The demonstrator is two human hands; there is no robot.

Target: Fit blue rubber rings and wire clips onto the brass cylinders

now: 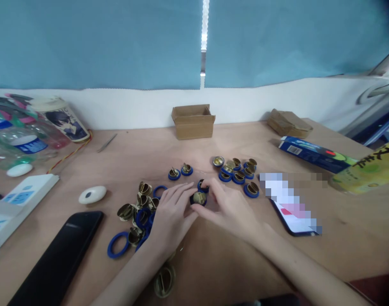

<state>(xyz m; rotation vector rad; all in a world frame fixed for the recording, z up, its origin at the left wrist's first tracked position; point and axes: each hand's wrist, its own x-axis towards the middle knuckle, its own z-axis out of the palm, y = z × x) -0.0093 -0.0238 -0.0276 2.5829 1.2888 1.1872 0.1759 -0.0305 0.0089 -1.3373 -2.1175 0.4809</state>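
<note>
My left hand (pixel 173 212) and my right hand (pixel 226 208) meet at the middle of the table, both closed around one round brass-coloured metal piece (pixel 200 197) with a dark blue ring at its edge. Just behind it, at my right fingers, is another ringed piece (pixel 202 184), partly hidden. Loose brass pieces (pixel 126 211) and blue rings (pixel 118 245) lie heaped to the left, some covered by my left hand and forearm. Beyond my right hand sits a cluster of brass pieces in blue rings (pixel 239 176). Two more ringed pieces (pixel 174 173) rest behind my left hand.
A small open cardboard box (pixel 194 127) stands by the wall. On the right are a lit phone (pixel 290 208), a blue carton (pixel 315 153) and a yellow packet (pixel 369 168). At left lie a black phone (pixel 57 259), a white oval device (pixel 92 195), a power strip (pixel 25 199) and bottles (pixel 28 131).
</note>
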